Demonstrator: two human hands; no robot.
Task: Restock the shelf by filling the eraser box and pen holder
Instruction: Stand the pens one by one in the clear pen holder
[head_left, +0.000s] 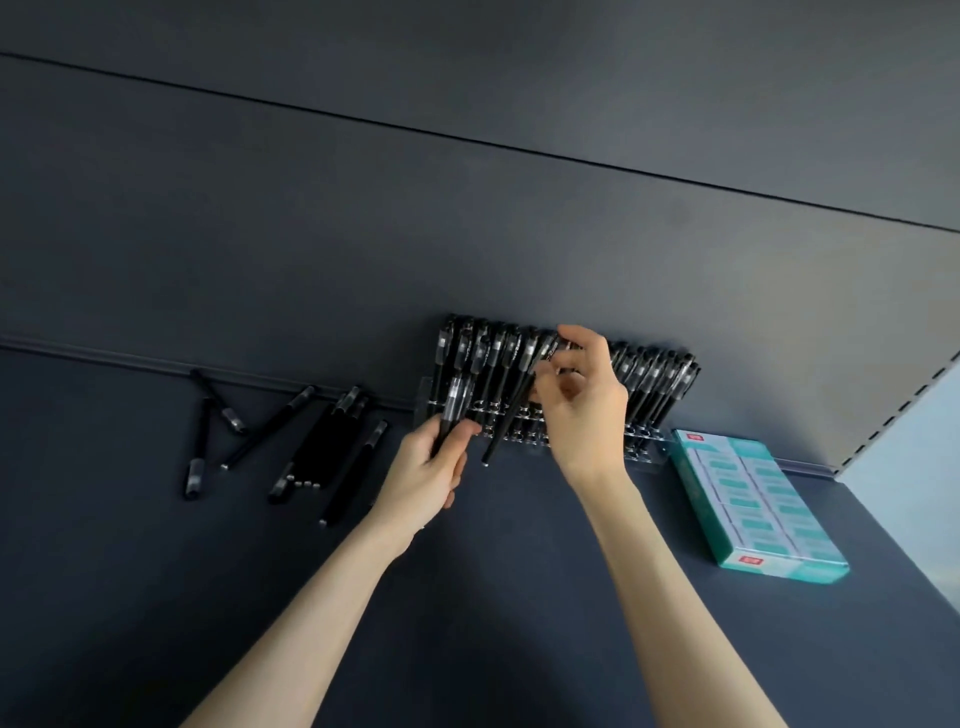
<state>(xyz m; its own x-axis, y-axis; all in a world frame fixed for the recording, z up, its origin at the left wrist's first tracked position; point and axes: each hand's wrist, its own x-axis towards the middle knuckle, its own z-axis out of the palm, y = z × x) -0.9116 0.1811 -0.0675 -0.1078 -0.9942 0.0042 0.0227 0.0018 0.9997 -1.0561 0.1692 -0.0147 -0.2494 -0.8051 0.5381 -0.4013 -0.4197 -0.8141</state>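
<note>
Our left hand (428, 470) grips a clear-capped pen (453, 402) in front of the acrylic pen holder (647, 451), which stands at the back of the shelf (519, 597). Right hand (582, 410) fingers pinch 1 tilted pen (507, 421), tip down. We note loose pens (311, 441) left and a teal eraser box (753, 499) right, packed.

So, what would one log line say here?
stage: filling pen holder | left hand: grips spare pen | right hand: pinches tilted pen at holder | loose pens: on shelf, left | eraser box: looks full
</note>
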